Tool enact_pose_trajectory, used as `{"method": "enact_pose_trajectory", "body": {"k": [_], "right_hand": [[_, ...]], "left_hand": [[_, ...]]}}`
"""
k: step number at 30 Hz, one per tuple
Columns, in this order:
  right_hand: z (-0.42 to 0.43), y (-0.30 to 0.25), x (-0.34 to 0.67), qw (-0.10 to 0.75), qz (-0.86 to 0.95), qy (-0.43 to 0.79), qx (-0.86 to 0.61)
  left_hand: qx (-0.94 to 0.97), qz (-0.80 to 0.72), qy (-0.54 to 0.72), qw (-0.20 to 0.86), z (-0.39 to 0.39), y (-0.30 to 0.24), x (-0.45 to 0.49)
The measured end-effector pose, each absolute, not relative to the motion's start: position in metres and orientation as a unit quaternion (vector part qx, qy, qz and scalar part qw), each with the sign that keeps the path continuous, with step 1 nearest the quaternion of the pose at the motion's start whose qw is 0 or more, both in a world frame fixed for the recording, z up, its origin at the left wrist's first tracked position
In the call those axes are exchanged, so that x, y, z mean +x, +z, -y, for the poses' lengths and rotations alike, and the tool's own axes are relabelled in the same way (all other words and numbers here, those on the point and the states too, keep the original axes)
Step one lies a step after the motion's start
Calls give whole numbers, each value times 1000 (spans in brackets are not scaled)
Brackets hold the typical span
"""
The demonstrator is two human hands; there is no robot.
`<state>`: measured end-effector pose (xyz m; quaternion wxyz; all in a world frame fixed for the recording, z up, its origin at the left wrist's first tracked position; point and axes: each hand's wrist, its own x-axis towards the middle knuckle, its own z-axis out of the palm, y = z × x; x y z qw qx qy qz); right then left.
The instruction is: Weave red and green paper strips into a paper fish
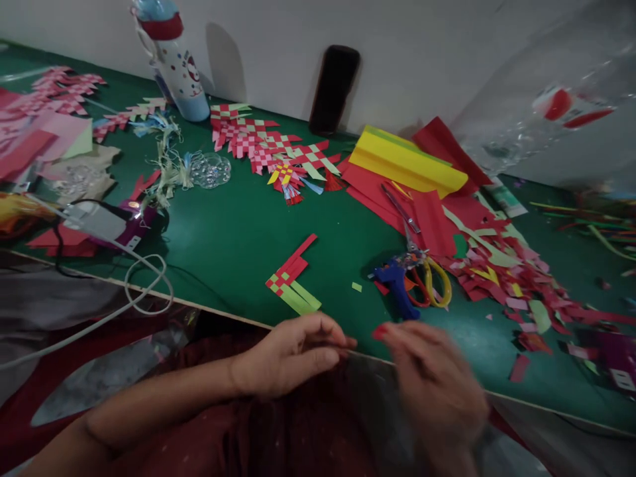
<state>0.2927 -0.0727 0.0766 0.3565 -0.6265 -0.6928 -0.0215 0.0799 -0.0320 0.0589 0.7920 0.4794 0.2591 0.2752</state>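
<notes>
On the green table lies a woven paper piece, red and light green in a checkered corner, with red strips going up right and green strips down right. My left hand is just below it at the table edge. Its fingers are loosely curved, thumb apart, with nothing visible in them. My right hand, blurred by motion, is over the edge to the right with its fingertips together. A small red bit shows at those fingertips; its kind is unclear. A tiny green paper scrap lies above, between the hands.
Right of centre are a blue glue gun, scissors and paper scraps. Behind them lie yellow paper and red sheets. A woven garland, a bottle and a phone are along the wall. A white cable loops left.
</notes>
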Motion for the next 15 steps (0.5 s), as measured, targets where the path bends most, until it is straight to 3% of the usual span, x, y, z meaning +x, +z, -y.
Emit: {"method": "enact_pose_trajectory", "body": {"k": [4,6,8,12,15], "right_hand": [[64,63,378,307,613,-223,-693],[60,56,414,192,625,-174,-736],[55,52,432,153,622,-175,-748],[39,58,400,247,608,-249,-712],[23,61,339,270,669,-173,-670]], "left_hand": [[769,-290,353,446,25,43,47],[834,-325,360,265,17,32,30],[868,-346,321,152,9,23,17],[912,-347,204,81,-4,16,3],[932,-317,155,82,-9,13,0]]}}
